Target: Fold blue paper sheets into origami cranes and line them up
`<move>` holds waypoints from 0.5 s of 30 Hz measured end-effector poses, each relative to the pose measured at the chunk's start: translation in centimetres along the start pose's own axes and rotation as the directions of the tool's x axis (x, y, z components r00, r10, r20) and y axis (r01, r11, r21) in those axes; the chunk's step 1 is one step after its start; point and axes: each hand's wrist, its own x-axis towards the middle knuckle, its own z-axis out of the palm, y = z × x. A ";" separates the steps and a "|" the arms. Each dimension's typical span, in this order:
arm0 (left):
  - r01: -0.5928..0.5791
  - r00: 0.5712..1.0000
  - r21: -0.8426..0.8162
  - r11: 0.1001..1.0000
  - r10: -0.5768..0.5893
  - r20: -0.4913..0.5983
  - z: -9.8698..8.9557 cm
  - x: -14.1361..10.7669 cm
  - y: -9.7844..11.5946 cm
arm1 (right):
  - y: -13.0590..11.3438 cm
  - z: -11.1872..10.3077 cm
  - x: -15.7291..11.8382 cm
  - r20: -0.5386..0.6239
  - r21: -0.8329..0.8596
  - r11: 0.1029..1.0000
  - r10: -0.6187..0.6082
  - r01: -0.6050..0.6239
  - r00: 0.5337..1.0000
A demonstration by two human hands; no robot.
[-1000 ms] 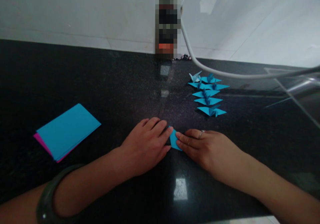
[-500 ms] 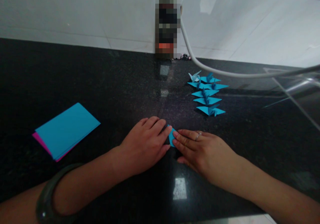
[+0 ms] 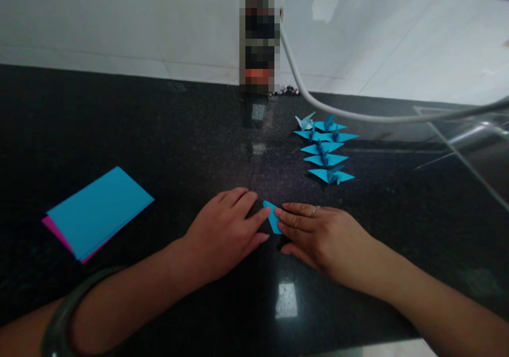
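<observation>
A small folded piece of blue paper (image 3: 271, 217) lies on the dark countertop between my two hands. My right hand (image 3: 324, 237), a ring on one finger, rests flat with its fingers stretched over the paper's right part, hiding that side. At the paper's left edge is my left hand (image 3: 225, 232), its index fingertip at or just touching the edge. The left thumb is held apart from the index finger, and the other fingers curl loosely. Neither hand grasps anything.
Several blue folded paper cranes (image 3: 326, 159) stand in a column beyond my right hand, with one paler crane (image 3: 305, 121) at the back. Blue sheets (image 3: 99, 211) over pink ones lie at left. A white cable (image 3: 350, 117) runs near the wall beside a blurred-out object (image 3: 259, 44).
My left index fingertip has drawn back slightly from the paper, so more of its left edge shows. My right hand stays on it. The whole view has shifted a little.
</observation>
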 end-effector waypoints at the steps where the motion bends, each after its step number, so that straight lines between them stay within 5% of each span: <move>1: 0.020 1.000 0.007 1.000 -0.020 0.004 0.0 0.0 0.0 | 0.0 0.0 0.0 0.006 -0.002 1.000 -0.002 0.002 1.000; 12: 0.083 0.997 0.019 0.996 -0.083 -0.001 0.4 0.0 0.0 | 0.7 -0.3 0.3 -0.024 0.118 0.992 -0.037 0.040 0.999; 15: 0.095 0.996 0.017 0.995 -0.095 0.005 0.4 0.0 0.0 | 0.8 -0.2 0.5 -0.092 0.172 0.982 0.094 -0.077 0.991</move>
